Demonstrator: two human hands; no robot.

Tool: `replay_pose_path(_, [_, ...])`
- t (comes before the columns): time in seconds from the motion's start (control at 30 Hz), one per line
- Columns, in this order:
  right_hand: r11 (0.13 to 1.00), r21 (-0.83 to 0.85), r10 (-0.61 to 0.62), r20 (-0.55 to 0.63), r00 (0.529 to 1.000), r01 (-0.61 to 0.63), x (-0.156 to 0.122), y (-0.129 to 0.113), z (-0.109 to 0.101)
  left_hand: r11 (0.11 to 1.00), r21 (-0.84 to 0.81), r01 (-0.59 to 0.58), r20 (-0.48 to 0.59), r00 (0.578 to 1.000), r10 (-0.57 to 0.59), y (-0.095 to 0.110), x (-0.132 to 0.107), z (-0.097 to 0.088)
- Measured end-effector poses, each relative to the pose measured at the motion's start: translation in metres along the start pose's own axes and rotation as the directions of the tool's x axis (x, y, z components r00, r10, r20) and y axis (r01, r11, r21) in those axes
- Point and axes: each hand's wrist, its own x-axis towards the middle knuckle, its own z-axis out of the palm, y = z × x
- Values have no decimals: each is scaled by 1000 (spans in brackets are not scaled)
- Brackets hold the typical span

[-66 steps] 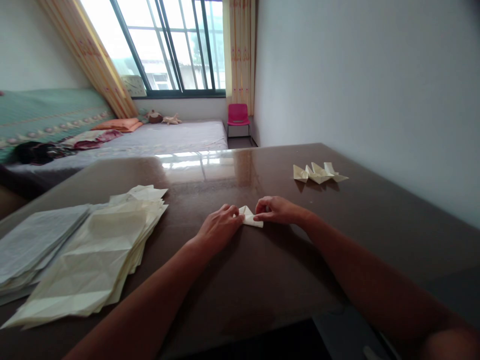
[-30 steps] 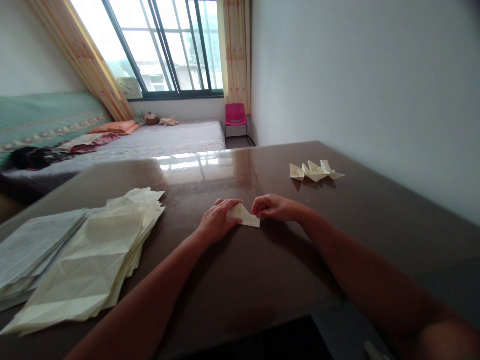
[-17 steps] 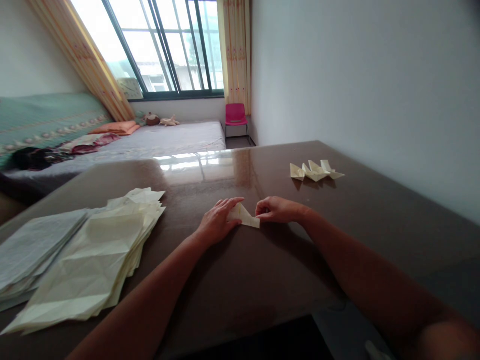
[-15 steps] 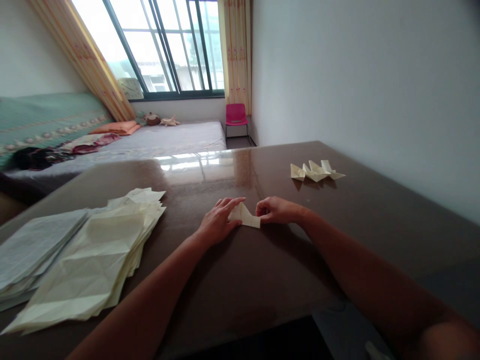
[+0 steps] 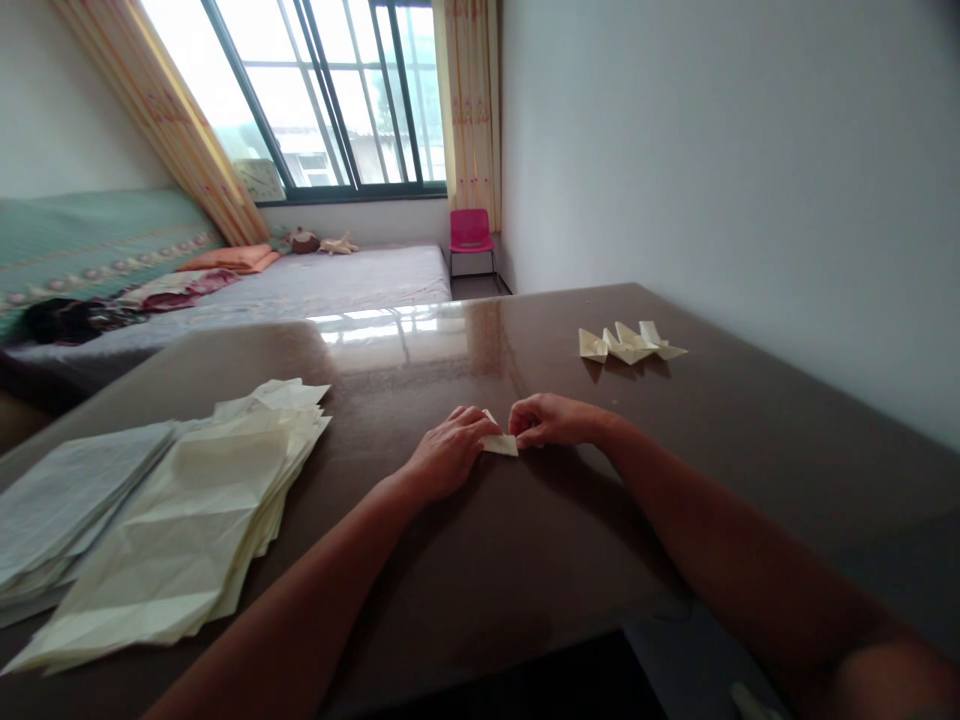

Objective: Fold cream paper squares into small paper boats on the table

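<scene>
A small piece of folded cream paper [image 5: 501, 445] lies on the brown table in front of me. My left hand [image 5: 452, 447] is closed over its left part, with the fingers covering much of it. At the paper's right end, the curled fingers of my right hand [image 5: 551, 419] pinch the edge. Between the two hands only a narrow strip and a small upper corner of the paper show.
Folded cream paper shapes [image 5: 630, 343] stand in a row at the back right of the table [image 5: 465, 560]. On the left lies a stack of creased cream sheets [image 5: 187, 510] beside a pile of greyish sheets [image 5: 67, 490]. A white wall [image 5: 712, 150] rises along the right side.
My left hand has slid right and its fingers have folded down over the paper, hiding more of it. My right hand has barely moved.
</scene>
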Motion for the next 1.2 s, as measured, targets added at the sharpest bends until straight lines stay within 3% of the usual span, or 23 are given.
replay_pose_path(0.37, [991,27,-127,-30,991,127,1,-4,-3,1000,19,-3,6,1000,3,-4,-3,-2])
replay_pose_path(0.63, [965,-153,-219,-26,975,213,6,-2,6,999,35,-33,11,999,33,-4,-4,-2])
replay_pose_path(0.73, [958,-254,-160,-85,984,134,7,-6,11,999,42,-35,18,999,34,-5,-5,0])
replay_pose_path(0.9, [956,-292,-68,-182,981,12,8,-12,17,998,52,29,-77,997,-25,-2,-4,-1])
replay_pose_path(1.07, [968,-249,-58,-172,983,13,8,-11,10,993,114,-42,24,999,40,1,-5,-4])
replay_pose_path(1.2, [965,-258,-25,-303,953,-57,2,-12,3,989,141,-53,56,997,46,5,-5,-3])
